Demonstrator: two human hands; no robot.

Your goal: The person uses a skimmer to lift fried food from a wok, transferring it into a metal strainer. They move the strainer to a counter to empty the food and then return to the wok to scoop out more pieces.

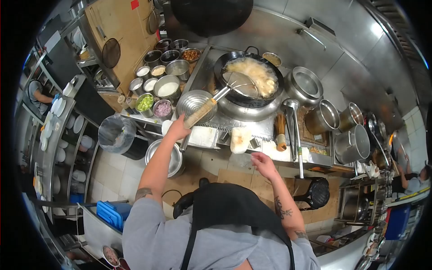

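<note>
My left hand is wrapped round the wooden handle of a wire-mesh skimmer. The skimmer's mesh head lies over the left part of a black wok, where pale pieces of food sit in bubbling, foamy oil. Beneath the handle is a perforated metal strainer. My right hand is held in front of the counter edge with its fingers loosely apart and nothing in them. Closest to it is a folded white cloth, which it does not visibly touch.
Left of the stove stand several metal tubs, including chopped greens and chopped red onion. A bamboo brush and a long-handled ladle lie at right, beside metal pots. Other people are at both far sides.
</note>
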